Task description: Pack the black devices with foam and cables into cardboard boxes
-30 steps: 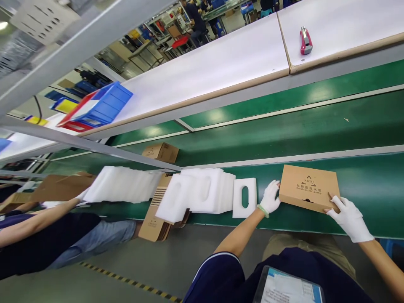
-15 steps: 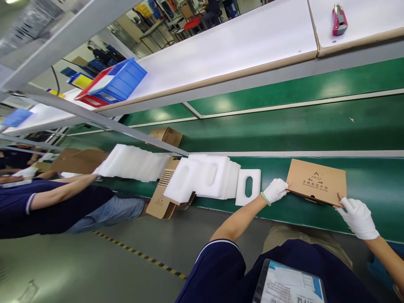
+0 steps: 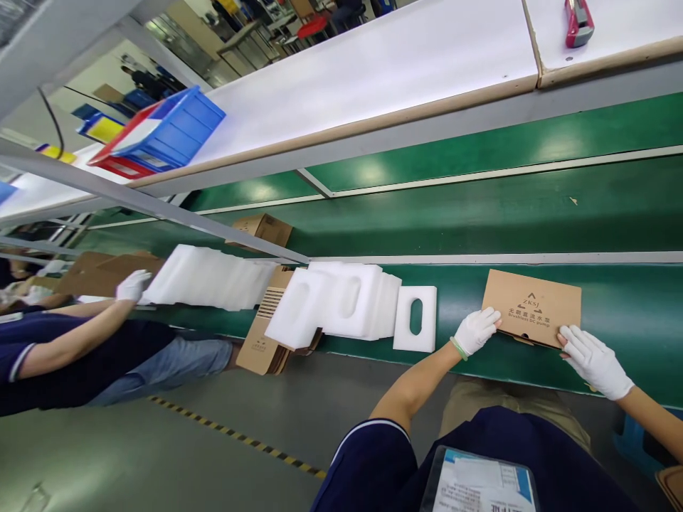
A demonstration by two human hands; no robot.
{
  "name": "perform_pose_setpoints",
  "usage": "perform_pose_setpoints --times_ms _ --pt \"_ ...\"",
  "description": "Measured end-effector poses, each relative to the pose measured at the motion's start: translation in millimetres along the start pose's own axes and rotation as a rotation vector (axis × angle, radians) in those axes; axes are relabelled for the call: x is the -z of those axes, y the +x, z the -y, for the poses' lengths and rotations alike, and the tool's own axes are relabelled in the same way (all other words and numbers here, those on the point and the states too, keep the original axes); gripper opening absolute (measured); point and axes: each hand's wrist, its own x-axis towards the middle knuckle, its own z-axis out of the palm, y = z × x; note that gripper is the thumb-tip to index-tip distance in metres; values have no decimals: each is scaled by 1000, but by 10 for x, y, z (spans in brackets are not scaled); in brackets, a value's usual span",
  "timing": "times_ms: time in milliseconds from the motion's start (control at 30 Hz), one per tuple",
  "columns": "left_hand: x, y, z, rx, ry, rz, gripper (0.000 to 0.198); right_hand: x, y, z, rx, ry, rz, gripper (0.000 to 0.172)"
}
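Observation:
A flat brown cardboard box (image 3: pixel 533 304) with black print lies on the green conveyor belt (image 3: pixel 629 313) in front of me. My left hand (image 3: pixel 477 329), in a white glove, grips the box's near left corner with curled fingers. My right hand (image 3: pixel 595 359), also gloved, holds the near right corner, its fingers over the edge. The box's near edge is slightly lifted off the belt. Just left of my left hand lies a white foam insert (image 3: pixel 416 318) with an oval slot.
A stack of white foam inserts (image 3: pixel 341 299) and flat cardboard blanks (image 3: pixel 264 341) sit further left. A co-worker's gloved hand (image 3: pixel 131 284) touches another foam stack (image 3: pixel 208 277). A small box (image 3: pixel 264 229) rides the belt. Blue bin (image 3: pixel 171 131) and a red tool (image 3: pixel 579 21) rest on the white shelf.
My right hand moved in along the box's near edge and my left hand shifted onto its corner. The co-worker's hand drew back to the left along the foam stack.

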Motion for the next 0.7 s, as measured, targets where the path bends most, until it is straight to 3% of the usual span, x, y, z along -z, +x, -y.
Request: perform_pose_setpoints --times_ms 200,433,600,700 --pt "-190 -13 -86 74 12 -70 26 -111 -65 -12 3 0 48 39" --pt "-296 19 -336 251 151 -164 24 60 51 175 -124 -110 105 31" --pt "-315 60 -389 246 195 -211 23 201 461 600 -215 9 -4 31" --pt "-323 60 -390 259 204 -208 23 162 723 913 -368 92 -63 14"
